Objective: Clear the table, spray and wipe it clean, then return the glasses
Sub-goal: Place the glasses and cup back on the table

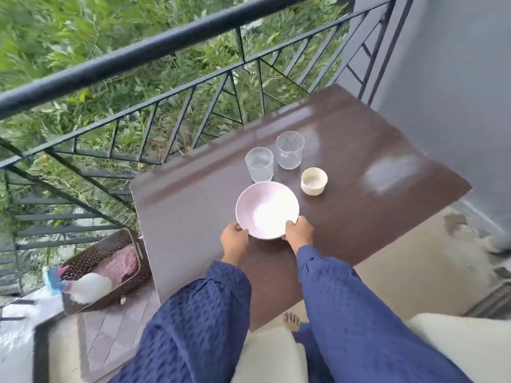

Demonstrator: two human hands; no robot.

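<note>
A pale pink bowl (266, 210) sits on the dark brown table (359, 167), near its middle. My left hand (234, 240) grips the bowl's near left rim and my right hand (298, 233) grips its near right rim. Behind the bowl stand two clear glasses, one to the left (259, 165) and one further back (289, 150). A small cream cup (313, 181) stands to the right of the bowl. On the floor at the left, a white spray bottle (85, 287) with a blue and pink head lies across a basket.
A dark woven basket (91, 258) holding a pink cloth (125, 262) stands on the floor left of the table. A black metal railing (154, 48) runs behind the table, with greenery beyond. A grey wall (456, 78) stands at the right.
</note>
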